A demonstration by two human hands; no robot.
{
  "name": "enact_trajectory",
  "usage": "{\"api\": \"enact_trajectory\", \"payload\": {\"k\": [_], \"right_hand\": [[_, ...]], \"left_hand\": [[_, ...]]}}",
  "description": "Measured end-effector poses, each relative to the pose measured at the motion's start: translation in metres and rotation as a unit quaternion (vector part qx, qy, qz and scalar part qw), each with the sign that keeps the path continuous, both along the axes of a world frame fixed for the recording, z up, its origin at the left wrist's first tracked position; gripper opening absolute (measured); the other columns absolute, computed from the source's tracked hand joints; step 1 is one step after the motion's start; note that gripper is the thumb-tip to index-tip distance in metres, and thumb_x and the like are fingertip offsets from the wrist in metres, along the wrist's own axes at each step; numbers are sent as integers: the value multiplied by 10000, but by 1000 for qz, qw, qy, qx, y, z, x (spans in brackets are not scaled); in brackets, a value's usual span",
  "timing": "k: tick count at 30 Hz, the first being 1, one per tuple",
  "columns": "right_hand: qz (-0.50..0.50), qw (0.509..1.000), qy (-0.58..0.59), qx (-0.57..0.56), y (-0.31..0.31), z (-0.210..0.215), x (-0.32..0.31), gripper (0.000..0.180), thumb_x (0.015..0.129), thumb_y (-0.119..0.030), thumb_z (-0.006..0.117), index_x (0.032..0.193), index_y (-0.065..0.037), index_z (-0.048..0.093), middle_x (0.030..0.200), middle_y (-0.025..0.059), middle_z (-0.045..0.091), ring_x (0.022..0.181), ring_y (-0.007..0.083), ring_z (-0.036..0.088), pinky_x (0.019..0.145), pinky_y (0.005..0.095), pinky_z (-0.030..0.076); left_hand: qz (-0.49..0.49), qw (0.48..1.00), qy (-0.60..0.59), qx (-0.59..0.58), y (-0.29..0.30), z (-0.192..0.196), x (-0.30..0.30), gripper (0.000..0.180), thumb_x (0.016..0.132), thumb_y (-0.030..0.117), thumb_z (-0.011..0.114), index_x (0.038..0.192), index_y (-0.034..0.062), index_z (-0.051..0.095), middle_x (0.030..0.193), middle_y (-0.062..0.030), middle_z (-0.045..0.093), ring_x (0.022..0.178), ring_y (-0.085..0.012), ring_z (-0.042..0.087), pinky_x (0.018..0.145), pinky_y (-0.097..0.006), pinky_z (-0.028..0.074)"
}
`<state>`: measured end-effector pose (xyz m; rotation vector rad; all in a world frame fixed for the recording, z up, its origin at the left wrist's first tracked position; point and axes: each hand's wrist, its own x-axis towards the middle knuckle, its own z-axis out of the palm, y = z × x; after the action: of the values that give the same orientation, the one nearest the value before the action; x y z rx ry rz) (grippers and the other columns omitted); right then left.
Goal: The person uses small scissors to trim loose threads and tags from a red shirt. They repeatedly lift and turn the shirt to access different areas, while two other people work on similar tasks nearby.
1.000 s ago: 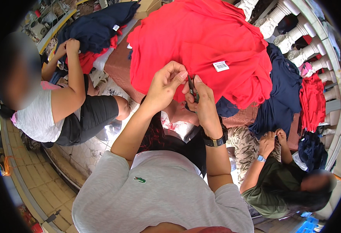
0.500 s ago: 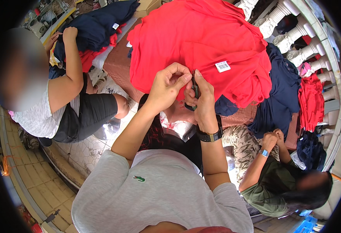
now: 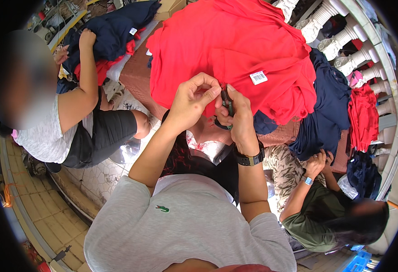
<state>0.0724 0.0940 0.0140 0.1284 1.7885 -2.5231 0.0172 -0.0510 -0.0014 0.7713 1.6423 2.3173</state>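
The table has a reddish-brown cover, visible at left and along the near edge. A large heap of red cloth lies on it, bearing a white label. Dark blue cloth lies beside the heap, at right.

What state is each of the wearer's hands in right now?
Left hand: closed, fingertips pinched at the bright red fabric; exactly what they pinch cannot be told.
Right hand: closed, holding small dark-and-green scissors.
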Motion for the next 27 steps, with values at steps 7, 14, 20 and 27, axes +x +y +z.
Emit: {"api": "enact_trajectory", "payload": {"k": [7, 14, 20, 27], "right_hand": [[-35, 999, -5, 16, -1, 6, -7, 435, 1044, -359, 495, 742, -53, 561, 559, -33, 385, 429, 59, 299, 425, 249, 199], [-26, 999, -13, 16, 0, 2, -12, 460, 1049, -389, 476, 702, -88, 506, 558, -48, 358, 435, 56, 273, 431, 250, 177], [7, 999, -12, 39, 3, 7, 21, 382, 1044, -333, 526, 772, -66, 520, 607, -60, 381, 510, 37, 312, 470, 236, 222], [-197, 947, 152, 205, 1, 0, 44, 155, 897, -61, 710, 900, -47, 556, 745, -55, 459, 672, 19, 391, 565, 188, 305]], "left_hand": [[17, 1000, 18, -19, 1, 1, 0, 41, 987, 19, 618, 951, 1, 614, 847, -41, 640, 814, -112, 630, 808, -281, 495], [51, 993, 90, -51, 0, 0, -3, 32, 990, 25, 618, 963, 10, 609, 923, -24, 586, 918, -97, 612, 836, -284, 495], [10, 1000, 26, 4, -10, -5, -7, 106, 1061, 138, 541, 1023, 42, 560, 1031, -22, 567, 1016, -115, 571, 954, -334, 501], [-77, 980, -106, 147, -17, -15, -5, 154, 1075, 184, 521, 1136, 43, 516, 1221, -167, 625, 1127, -233, 631, 998, -390, 519]]}}
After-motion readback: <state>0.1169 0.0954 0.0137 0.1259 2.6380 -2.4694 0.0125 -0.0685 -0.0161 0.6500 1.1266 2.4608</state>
